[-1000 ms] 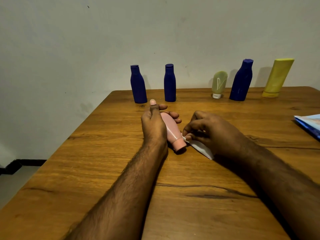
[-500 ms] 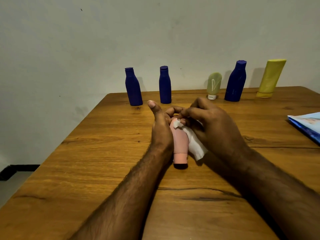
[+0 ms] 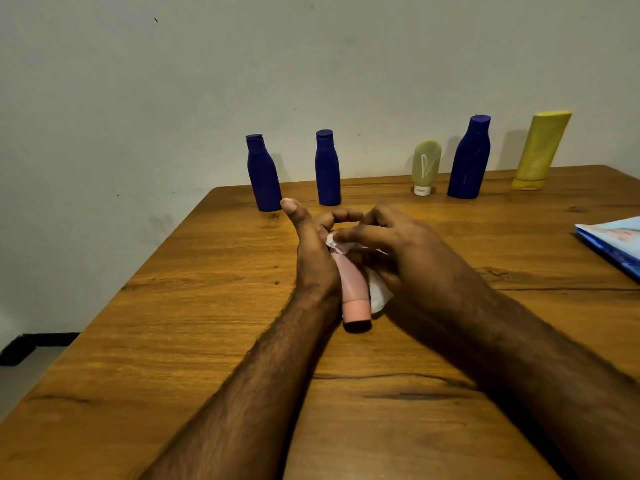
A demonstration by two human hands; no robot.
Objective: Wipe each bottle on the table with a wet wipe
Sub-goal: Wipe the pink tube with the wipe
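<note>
A small pink bottle (image 3: 353, 287) lies in the middle of the wooden table (image 3: 173, 323), cap toward me. My left hand (image 3: 313, 251) holds it from the left, fingers curled behind it and thumb raised. My right hand (image 3: 391, 249) pinches a white wet wipe (image 3: 377, 294) against the bottle's far end and right side. Along the far edge stand three dark blue bottles (image 3: 264, 173) (image 3: 327, 168) (image 3: 469, 157), a small green tube (image 3: 426, 166) on its white cap and a yellow tube (image 3: 540, 148) leaning on the wall.
A blue and white wipe packet (image 3: 613, 242) lies at the table's right edge. A grey wall stands right behind the far edge. The table's left edge drops to the floor (image 3: 24, 368).
The right hand with the wipe moved from the bottle's cap up to its far end. The bottle turned so its cap points straight toward me.
</note>
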